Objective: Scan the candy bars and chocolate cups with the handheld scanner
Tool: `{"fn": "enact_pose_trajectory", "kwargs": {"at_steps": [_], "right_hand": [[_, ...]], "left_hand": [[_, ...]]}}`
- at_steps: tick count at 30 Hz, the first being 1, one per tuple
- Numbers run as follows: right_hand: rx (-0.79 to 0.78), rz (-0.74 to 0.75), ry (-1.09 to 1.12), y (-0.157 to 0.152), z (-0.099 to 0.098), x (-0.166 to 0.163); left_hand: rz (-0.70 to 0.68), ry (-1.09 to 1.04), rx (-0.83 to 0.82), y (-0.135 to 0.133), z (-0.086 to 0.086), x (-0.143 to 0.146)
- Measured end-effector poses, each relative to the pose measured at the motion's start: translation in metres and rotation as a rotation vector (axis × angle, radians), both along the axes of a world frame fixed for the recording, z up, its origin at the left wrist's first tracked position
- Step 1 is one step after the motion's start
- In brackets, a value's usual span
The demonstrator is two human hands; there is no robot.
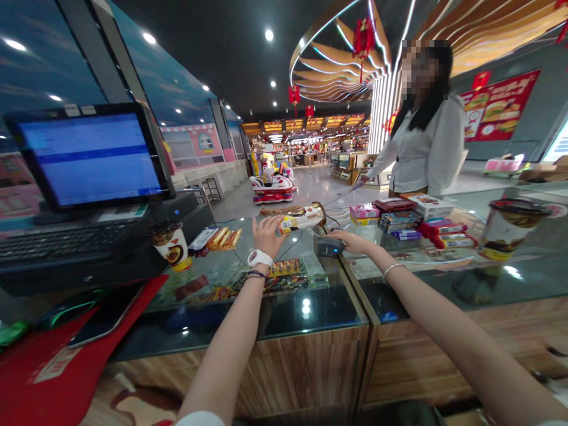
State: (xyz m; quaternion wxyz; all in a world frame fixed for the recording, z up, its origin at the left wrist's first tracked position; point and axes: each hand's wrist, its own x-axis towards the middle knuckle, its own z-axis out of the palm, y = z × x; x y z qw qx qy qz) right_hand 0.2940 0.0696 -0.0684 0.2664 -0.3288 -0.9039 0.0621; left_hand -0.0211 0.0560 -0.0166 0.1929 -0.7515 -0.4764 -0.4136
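Note:
Above the glass counter (284,310), my left hand (267,232) is closed around the base of a printed drink cup (304,219), tilted on its side with its dark lid to the right. My right hand (354,241) grips a dark barcode scanner (329,247) with a small blue light, just below and right of the cup. Another lidded cup (172,245) stands left of my left hand, beside several wrapped snack bars (217,239). To the right of my right hand lie several snack boxes (397,219) and red snack packs (448,232).
A monitor (91,157) and keyboard (57,241) stand at the left. A phone (109,313) rests on a red mat (57,378). A third lidded cup (510,232) is at the right. Across the counter stands a person (419,142) in a light shirt.

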Motion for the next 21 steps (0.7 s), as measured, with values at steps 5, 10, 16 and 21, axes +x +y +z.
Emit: {"fn": "enact_pose_trajectory", "kwargs": {"at_steps": [5,10,16,21], "right_hand": [[0.054,-0.005,-0.027,0.001,0.0,-0.003],[0.107,-0.01,0.035,-0.009,0.013,-0.006],[0.17,-0.069,0.198,-0.035,0.038,-0.016],[0.188,-0.099,0.295,-0.049,0.05,-0.02]], "left_hand": [[0.007,-0.006,-0.012,0.002,-0.002,-0.003],[0.016,-0.004,-0.007,0.006,-0.007,-0.005],[-0.001,0.0,-0.001,0.006,-0.008,-0.003],[-0.018,-0.011,-0.016,0.004,-0.007,0.001]]}}
